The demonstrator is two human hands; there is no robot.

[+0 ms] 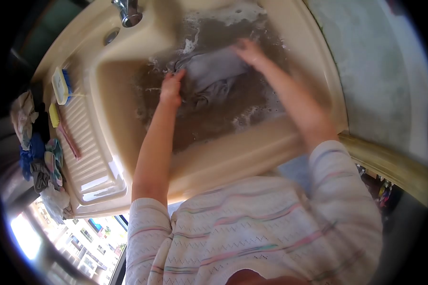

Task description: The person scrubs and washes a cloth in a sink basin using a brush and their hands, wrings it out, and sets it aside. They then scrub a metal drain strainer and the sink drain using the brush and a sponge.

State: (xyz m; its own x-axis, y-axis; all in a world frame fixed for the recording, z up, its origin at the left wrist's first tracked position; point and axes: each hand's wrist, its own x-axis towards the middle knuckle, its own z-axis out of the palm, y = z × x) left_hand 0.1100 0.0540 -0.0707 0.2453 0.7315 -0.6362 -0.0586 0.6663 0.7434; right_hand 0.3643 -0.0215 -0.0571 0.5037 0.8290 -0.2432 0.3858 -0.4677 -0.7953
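Note:
A grey cloth (pixel 214 66) lies spread and partly bunched in the brown, cloudy water of a beige basin (pixel 121 95). My left hand (pixel 172 87) is closed on the cloth's left edge, its fingertips partly hidden. At the upper right edge of the same cloth, my right hand (pixel 248 52) grips the fabric, slightly blurred by motion. Folds of the cloth gather between and below the hands, and white suds float around it.
A metal faucet (pixel 128 13) juts over the basin's top left. On the ribbed ledge (pixel 92 154) rest a blue-and-white brush (pixel 61 86) and a yellow brush with a pink handle (pixel 55 115). Several cloths (pixel 32 149) lie beyond its left edge.

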